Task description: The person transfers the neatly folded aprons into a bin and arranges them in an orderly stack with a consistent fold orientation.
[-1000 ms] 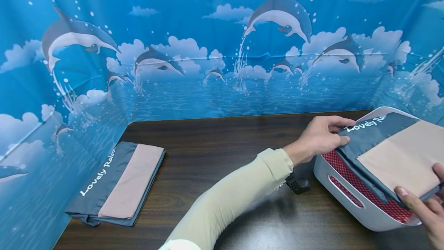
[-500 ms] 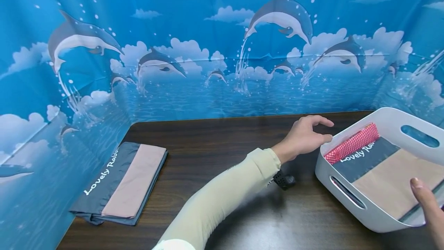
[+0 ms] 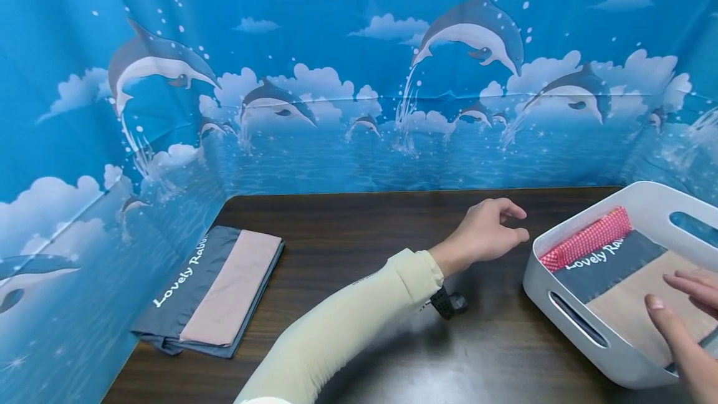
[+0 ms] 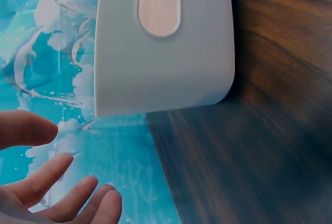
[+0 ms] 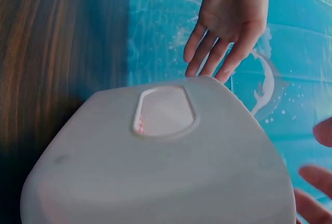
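A folded dark grey and beige cloth [image 3: 622, 304] with white "Lovely Rab..." lettering lies in a white plastic basket [image 3: 566, 341] on the right. Beside it, along the basket's left inner wall, sits a folded red checked cloth [image 3: 589, 239]. My left hand [image 3: 488, 229] hovers just left of the basket, fingers relaxed and holding nothing; in the left wrist view its fingers [image 4: 67, 187] are spread apart from the basket. Over the basket's near right part is my right hand [image 3: 687, 323], fingers loosely extended. Whether it touches the cloth I cannot tell.
A second folded dark grey and pinkish cloth [image 3: 219, 292] with similar lettering lies at the left of the dark wooden table [image 3: 336, 254]. A blue dolphin-print curtain [image 3: 336, 80] encloses the back and sides. Oval handle holes pierce the basket walls.
Both hands held the folded grey and beige cloth over the basket; it now lies inside, released. My left hand has drawn back leftward, and the red checked cloth shows beside it.
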`<action>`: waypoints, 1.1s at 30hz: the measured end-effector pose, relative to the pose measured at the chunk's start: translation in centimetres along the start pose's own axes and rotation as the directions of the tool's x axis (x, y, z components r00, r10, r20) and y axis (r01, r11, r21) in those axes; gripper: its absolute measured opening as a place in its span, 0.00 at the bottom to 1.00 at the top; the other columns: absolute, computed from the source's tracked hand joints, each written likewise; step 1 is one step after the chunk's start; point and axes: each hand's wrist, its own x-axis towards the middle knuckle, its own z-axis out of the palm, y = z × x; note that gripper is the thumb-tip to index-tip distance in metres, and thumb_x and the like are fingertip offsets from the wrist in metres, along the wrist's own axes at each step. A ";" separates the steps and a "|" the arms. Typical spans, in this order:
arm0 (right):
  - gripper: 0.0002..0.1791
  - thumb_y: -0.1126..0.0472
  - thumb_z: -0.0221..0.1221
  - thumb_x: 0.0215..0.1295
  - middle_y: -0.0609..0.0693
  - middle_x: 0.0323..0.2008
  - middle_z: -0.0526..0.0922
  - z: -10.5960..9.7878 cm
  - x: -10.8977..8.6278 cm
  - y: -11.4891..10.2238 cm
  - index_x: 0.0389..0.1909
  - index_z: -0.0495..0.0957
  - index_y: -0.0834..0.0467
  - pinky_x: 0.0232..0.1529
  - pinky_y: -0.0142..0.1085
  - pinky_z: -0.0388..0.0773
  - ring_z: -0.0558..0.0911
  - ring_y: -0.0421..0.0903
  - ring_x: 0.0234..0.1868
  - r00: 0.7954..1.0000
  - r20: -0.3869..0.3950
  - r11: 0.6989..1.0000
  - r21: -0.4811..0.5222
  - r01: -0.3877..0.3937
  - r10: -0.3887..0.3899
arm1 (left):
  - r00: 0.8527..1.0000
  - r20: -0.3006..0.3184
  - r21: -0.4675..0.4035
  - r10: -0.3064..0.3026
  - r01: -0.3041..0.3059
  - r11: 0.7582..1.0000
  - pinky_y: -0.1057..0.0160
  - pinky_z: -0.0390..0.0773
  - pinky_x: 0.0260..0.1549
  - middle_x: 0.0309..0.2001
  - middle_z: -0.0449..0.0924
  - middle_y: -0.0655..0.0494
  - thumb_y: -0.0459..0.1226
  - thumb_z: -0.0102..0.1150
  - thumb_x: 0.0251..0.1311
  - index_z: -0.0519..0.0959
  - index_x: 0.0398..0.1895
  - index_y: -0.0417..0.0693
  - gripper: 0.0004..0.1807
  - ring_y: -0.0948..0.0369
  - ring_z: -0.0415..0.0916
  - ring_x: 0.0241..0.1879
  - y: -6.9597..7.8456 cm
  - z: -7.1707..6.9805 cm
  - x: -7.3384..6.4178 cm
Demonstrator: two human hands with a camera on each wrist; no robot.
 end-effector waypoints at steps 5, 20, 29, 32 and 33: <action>0.14 0.69 0.67 0.70 0.72 0.64 0.82 0.8 -0.6 -0.1 0.52 0.85 0.74 0.82 0.34 0.52 0.69 0.29 0.77 0.982 -0.009 0.982 -0.003 0.188 -0.188 | 1.000 -0.008 0.027 -0.004 0.004 1.000 0.65 0.81 0.55 0.62 0.81 0.61 0.41 0.69 0.70 0.86 0.55 0.56 0.13 0.64 0.79 0.61 -0.6 -1.0 -1.3; 0.07 0.66 0.70 0.63 0.71 0.35 0.89 2.2 -0.3 1.5 0.32 0.88 0.68 0.60 0.14 0.56 0.63 0.10 0.57 0.776 0.029 0.773 0.116 0.624 -0.631 | 0.974 -0.128 0.072 -0.185 0.195 0.978 0.45 0.79 0.62 0.67 0.78 0.49 0.44 0.63 0.75 0.83 0.62 0.51 0.17 0.49 0.77 0.67 -7.8 -7.4 -7.8; 0.12 0.79 0.74 0.47 0.67 0.33 0.90 2.3 -0.8 2.4 0.34 0.90 0.66 0.59 0.10 0.51 0.79 0.55 0.45 0.784 0.125 0.791 0.006 0.612 -0.608 | 0.866 -0.401 0.220 -0.298 0.407 0.887 0.37 0.74 0.65 0.72 0.70 0.33 0.43 0.56 0.78 0.72 0.73 0.38 0.28 0.39 0.71 0.70 -14.4 -16.4 -10.0; 0.14 0.80 0.74 0.46 0.66 0.33 0.90 2.3 -0.7 2.5 0.35 0.90 0.66 0.60 0.09 0.48 0.78 0.61 0.44 0.775 0.147 0.783 -0.006 0.622 -0.615 | 0.828 -0.454 0.258 -0.327 0.474 0.842 0.34 0.71 0.67 0.72 0.67 0.29 0.42 0.53 0.77 0.69 0.75 0.34 0.30 0.35 0.67 0.72 -16.5 -18.6 -11.1; 0.15 0.80 0.74 0.45 0.66 0.34 0.90 2.3 -0.7 2.5 0.36 0.90 0.66 0.60 0.08 0.49 0.78 0.61 0.44 0.769 0.155 0.777 -0.009 0.629 -0.620 | 0.816 -0.473 0.274 -0.333 0.495 0.825 0.33 0.71 0.68 0.72 0.66 0.28 0.41 0.52 0.77 0.68 0.75 0.32 0.30 0.33 0.66 0.72 -17.1 -19.2 -11.5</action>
